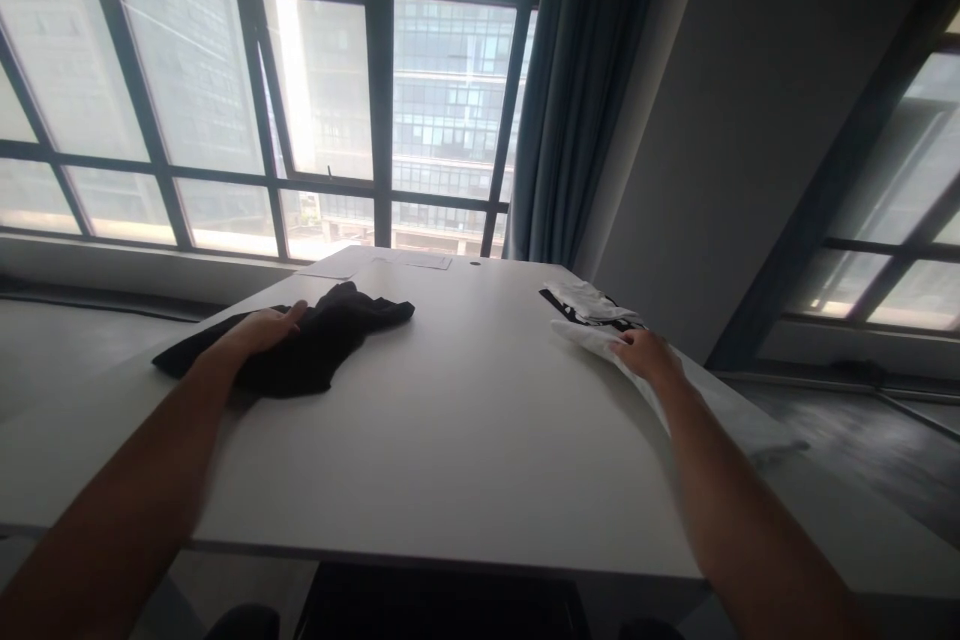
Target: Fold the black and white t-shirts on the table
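Black cloth (337,330) lies at left beneath the left hand (271,326), whose grip I cannot tell; the right hand (646,356) pinches white cloth (583,336), black-and-white fabric (589,301) just beyond. Papers (426,261) lie far back on the white table (450,450), near windows (454,100) and blue curtain (581,100).

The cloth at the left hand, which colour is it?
The cloth is black; it shows best in the head view.

Bright gridded windows (457,100), dark curtain (581,90); 1 white table (465,440).

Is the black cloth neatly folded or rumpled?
Rumpled: the black cloth has an uneven outline, with its far edge bunched up.
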A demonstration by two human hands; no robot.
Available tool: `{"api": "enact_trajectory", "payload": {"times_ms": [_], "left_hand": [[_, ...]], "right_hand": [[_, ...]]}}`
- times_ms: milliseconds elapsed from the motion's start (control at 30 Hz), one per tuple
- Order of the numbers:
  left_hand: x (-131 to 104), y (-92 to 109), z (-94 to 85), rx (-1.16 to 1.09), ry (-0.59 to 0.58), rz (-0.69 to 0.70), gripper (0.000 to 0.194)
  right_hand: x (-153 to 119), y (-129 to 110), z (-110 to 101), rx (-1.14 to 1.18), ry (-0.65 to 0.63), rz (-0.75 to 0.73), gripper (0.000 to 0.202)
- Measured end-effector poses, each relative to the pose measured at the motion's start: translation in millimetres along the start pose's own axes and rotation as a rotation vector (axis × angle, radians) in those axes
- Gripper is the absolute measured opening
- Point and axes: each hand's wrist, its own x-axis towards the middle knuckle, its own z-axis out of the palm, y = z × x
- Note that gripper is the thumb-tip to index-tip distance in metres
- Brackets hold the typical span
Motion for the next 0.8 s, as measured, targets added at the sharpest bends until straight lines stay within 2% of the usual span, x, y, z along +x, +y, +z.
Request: {"api": "enact_trajectory", "payload": {"times_ms": [67,100,200,267,333,400,500,533,567,633,700,800], "left_hand": [[-1.4,5.6,4.7,0.014,-0.166,-0.052,0.065],[-2.3,7.0,7.5,0.053,-0.174,-0.06,0.064],[-3.0,5.2,23.4,0.228,-0.001,0.05,0.071],[0.2,0.6,39.1,0.289,-0.005,0.099,0.08],[6.2,-3.7,53.6,0.319,-0.112,0.098,0.08],[13.1,-5.7,62.8,0.357,-0.183,0.085,0.079],[19.8,-2.5,64.9,0.376,-0.232,0.07,0.08],[20.5,-0.4,63.4,0.363,-0.25,0.066,0.078],[20.4,1.7,61.4,0.347,-0.262,0.059,0.076],[18.9,4.3,56.7,0.334,-0.233,0.014,0.072],[17.3,3.5,52.4,0.343,-0.153,-0.103,0.072],[16.7,-2.5,49.4,0.349,-0.051,-0.29,0.077]], "right_hand": [[-1.8,-3.2,-6.7,0.027,0.031,-0.012,0.028],[-3.0,-5.4,-9.5,0.048,0.051,-0.026,0.027],[-10.4,-18.9,-13.1,0.157,0.102,-0.123,0.026],[-21.5,-35.7,-9.1,0.27,0.067,-0.247,0.026],[-38.0,-57.9,0.1,0.381,-0.057,-0.406,0.027],[-57.2,-81.6,11.6,0.435,-0.234,-0.574,0.028],[-79.0,-108.5,24.2,0.416,-0.517,-0.762,0.03],[-81.6,-112.3,25.6,0.407,-0.571,-0.788,0.033],[-81.3,-112.6,25.6,0.398,-0.589,-0.791,0.036],[-71.9,-102.2,22.7,0.356,-0.525,-0.721,0.04],[-53.9,-78.6,19.5,0.264,-0.423,-0.576,0.04],[-24.0,-33.7,20.4,0.063,-0.374,-0.344,0.046]]}}
